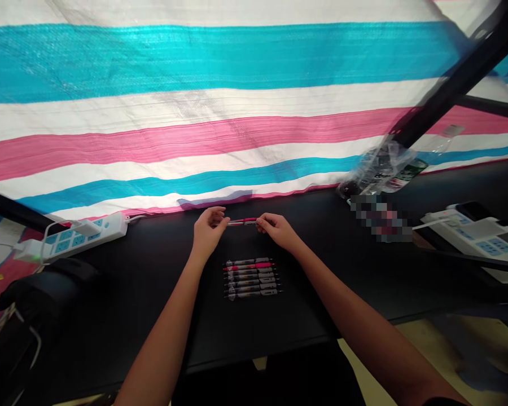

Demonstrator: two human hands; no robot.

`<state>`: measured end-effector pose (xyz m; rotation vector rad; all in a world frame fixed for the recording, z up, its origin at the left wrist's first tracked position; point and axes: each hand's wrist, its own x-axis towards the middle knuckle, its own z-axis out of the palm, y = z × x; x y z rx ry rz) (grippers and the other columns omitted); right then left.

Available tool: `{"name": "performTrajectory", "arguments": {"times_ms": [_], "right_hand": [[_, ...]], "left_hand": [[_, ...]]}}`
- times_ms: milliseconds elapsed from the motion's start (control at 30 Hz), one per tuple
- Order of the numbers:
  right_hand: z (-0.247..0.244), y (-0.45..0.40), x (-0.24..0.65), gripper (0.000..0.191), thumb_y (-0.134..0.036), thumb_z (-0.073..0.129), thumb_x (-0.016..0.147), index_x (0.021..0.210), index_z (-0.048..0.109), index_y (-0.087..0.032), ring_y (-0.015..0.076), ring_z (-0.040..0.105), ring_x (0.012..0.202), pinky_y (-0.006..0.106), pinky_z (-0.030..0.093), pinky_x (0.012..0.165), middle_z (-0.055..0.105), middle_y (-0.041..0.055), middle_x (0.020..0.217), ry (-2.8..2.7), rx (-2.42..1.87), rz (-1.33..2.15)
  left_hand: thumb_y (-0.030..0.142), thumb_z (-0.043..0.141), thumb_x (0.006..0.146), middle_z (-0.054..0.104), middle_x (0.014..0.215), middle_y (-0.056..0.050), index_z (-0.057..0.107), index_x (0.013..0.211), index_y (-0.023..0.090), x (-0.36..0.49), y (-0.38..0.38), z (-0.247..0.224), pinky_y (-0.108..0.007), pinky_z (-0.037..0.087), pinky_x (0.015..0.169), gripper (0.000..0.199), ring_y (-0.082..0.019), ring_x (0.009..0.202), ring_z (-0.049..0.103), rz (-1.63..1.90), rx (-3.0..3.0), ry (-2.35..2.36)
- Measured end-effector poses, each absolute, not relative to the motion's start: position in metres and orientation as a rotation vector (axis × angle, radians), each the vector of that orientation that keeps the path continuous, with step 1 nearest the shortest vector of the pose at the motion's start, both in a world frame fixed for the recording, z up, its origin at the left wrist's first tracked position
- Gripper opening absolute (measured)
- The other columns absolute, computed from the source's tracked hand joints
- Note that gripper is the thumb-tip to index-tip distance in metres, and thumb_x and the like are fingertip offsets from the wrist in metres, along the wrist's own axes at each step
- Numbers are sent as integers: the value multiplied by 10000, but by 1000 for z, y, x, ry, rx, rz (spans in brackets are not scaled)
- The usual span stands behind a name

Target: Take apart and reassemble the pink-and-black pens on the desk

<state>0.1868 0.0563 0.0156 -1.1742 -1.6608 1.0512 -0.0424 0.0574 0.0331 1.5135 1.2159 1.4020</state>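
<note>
Two bare hands hold one pen above a black table.

The left hand [207, 231] and the right hand [279, 231] both make a narrow grip, closed on the opposite ends of the pen [242, 222], which lies level, with red and silver-grey colour; its small printing cannot be read. At 6 o'clock from the hands, a tight row of pens [252, 279] lies side by side on the black table [110, 321], one with a pink body; their labels are too small to read. At 10 o'clock is a white power strip [71, 239], and at 2 o'clock another power strip [469, 234]. At 1 o'clock is a clear plastic bag [383, 166], and farther is a striped tarpaulin [195, 141] in blue, pink and white.
</note>
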Motion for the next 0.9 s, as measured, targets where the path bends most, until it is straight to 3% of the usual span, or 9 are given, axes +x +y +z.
{"name": "performTrajectory", "arguments": {"times_ms": [133,233,300,400,467,533,700,900], "right_hand": [[13,52,176,309,-490,653,856,796,644,-187,152,535,641,295,421,634,615,7,704,-1603,-1130,1084],[12,48,169,260,-442,693,823,820,637,-188,145,530,636,294,427,635,608,-1,721,-1591,-1107,1091],[12,46,167,235,-417,701,819,818,631,-192,142,514,621,292,421,620,594,-7,702,-1619,-1117,1069],[12,45,165,219,-396,719,804,809,631,-195,138,488,598,286,406,590,575,-15,668,-1660,-1139,1044],[12,44,163,224,-389,740,783,810,635,-193,134,482,593,283,402,579,578,-14,668,-1693,-1146,1066],[11,45,162,228,-382,749,770,829,644,-189,132,485,597,281,405,576,591,-10,685,-1742,-1150,1091],[10,47,167,256,-351,754,767,935,662,-182,143,553,658,286,457,617,652,16,783,-1819,-1120,1102],[9,49,173,212,-327,732,791,929,674,-177,144,574,662,284,474,626,675,23,786,-1872,-1163,1085]], "left_hand": [[354,801,779,710,949,-82,648,1029,159,-34,58,32,-310,526,775,352,-201,881,698,1512,826,959],[479,649,907,731,1056,-134,632,985,172,-26,51,34,-395,528,856,318,-270,1052,687,1400,557,782],[533,512,974,732,1006,-122,601,923,196,-21,46,35,-473,521,886,352,-306,1101,668,1357,471,679],[488,393,1011,621,715,-53,515,754,200,-17,42,37,-449,520,859,406,-251,856,679,1401,352,543],[417,371,1001,458,586,1,450,681,200,-17,42,38,-387,514,773,394,-178,618,569,1443,278,476],[354,375,974,339,550,30,408,653,200,-19,43,38,-346,483,683,357,-139,511,427,1477,234,442],[348,367,946,264,559,39,388,663,201,-25,44,40,-318,426,613,320,-130,496,327,1550,180,409],[340,357,934,234,553,43,386,674,201,-27,45,40,-310,398,597,296,-129,487,297,1579,132,424]]}}
